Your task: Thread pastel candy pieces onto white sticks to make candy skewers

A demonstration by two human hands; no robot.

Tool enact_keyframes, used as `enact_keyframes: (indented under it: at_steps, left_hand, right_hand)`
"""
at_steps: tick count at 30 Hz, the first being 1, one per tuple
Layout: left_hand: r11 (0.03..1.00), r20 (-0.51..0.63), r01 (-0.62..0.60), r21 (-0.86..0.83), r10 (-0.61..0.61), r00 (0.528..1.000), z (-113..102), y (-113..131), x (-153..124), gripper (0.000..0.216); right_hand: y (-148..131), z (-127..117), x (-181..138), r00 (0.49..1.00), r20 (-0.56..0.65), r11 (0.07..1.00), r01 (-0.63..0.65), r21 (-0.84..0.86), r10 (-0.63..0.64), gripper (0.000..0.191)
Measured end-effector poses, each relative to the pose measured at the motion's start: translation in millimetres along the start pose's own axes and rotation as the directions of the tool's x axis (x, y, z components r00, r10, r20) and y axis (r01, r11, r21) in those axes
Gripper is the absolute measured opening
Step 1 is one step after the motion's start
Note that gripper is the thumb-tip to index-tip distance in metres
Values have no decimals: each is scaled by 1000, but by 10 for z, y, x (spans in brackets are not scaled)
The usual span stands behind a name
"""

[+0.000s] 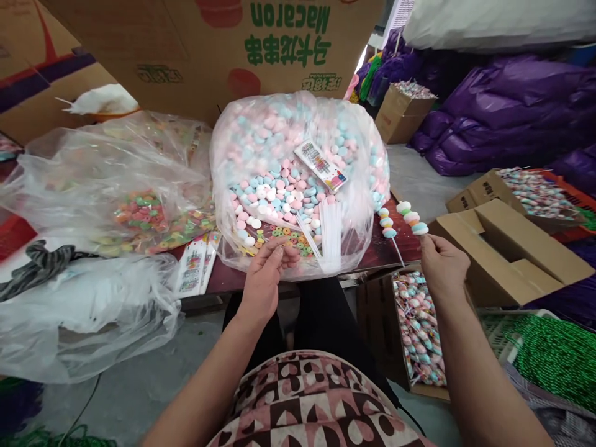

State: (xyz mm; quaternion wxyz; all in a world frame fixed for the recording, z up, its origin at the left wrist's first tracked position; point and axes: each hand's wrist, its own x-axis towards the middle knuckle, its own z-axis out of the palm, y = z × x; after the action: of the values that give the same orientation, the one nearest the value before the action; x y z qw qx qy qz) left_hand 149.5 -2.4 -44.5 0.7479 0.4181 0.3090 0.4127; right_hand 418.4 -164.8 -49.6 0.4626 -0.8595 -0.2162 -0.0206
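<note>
My right hand (442,264) is closed round the lower end of a marshmallow skewer (411,218), which carries white, green, pink and blue pieces. Beside it, a second marshmallow skewer (387,225) lies at the table's edge, its white stick sticking out over the front. My left hand (267,270) has its fingers pinched together at the front of the big clear plastic bag (223,149); what they hold, if anything, I cannot make out. Inside the bag are pink, blue and white marshmallows (284,192), coloured candy rings (298,242) and a bundle of white sticks (331,230).
A printed packet (320,164) rests on the marshmallows. Another bag of candy rings (144,211) stands at left, near printed sleeves (195,267). Below the right of the table is a box of finished skewers (421,329); an opened carton (503,242) flanks it. A cardboard sheet (195,49) rises behind.
</note>
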Motion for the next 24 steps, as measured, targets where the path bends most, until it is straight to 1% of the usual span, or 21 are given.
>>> enact_keyframes:
  at_steps: [3,6,8,10,11,12,13,14,15,16,17,18,19,20,22,24]
  left_hand:
    - [1000,-35,-13,6,13,999,-45,17,9,23]
    - [999,-71,-38,38,41,997,-97,51,35,21]
    - [996,-84,-68,65,73,994,-131,45,55,20]
    - [989,-77,-99,110,108,991,-164,-4,74,20]
    - [984,-65,-108,141,118,991,-180,-42,84,21]
    - [978,-47,-115,175,125,991,-196,-87,93,21]
    - [970,-27,-121,211,129,991,-212,-134,102,21]
    - [961,-7,-126,245,132,991,-227,-179,109,22]
    - [952,9,-131,277,134,991,-240,-219,116,22]
    - [942,20,-135,308,135,991,-252,-251,121,22]
    - [932,29,-138,336,137,990,-262,-275,124,22]
    - [922,35,-143,359,140,990,-270,-290,125,21]
    - [914,42,-148,378,143,989,-277,-299,124,21]
    - [906,50,-157,393,150,987,-281,-302,122,22]
    - [890,67,-186,417,174,982,-287,-303,114,21]
    - [875,76,-211,435,197,977,-290,-304,106,21]
  right_hand:
    - [135,92,127,998,46,983,42,-176,-35,21]
    - [179,119,156,991,120,939,91,-331,-53,18]
    - [140,95,127,987,131,914,132,-384,-88,30]
    - [27,71,41,981,58,901,194,-389,-186,38]
    - [-59,74,-26,967,9,904,241,-353,-255,39]
    - [-162,97,-106,949,-78,917,270,-292,-304,36]
    - [-277,142,-195,944,-64,935,310,-170,-324,34]
    - [-398,212,-286,948,-15,948,319,-1,-319,31]
    - [-520,307,-372,945,105,946,295,132,-309,30]
    - [-637,422,-446,903,280,942,285,176,-325,28]
    - [-745,551,-503,827,426,930,332,155,-366,26]
    - [-842,685,-542,760,515,909,404,105,-397,27]
    - [-926,816,-563,720,567,880,475,17,-400,28]
    - [-997,936,-570,701,609,840,532,-102,-370,30]
    - [-1106,1121,-558,702,658,760,577,-300,-274,32]
    - [-1177,1224,-540,708,678,693,590,-414,-197,33]
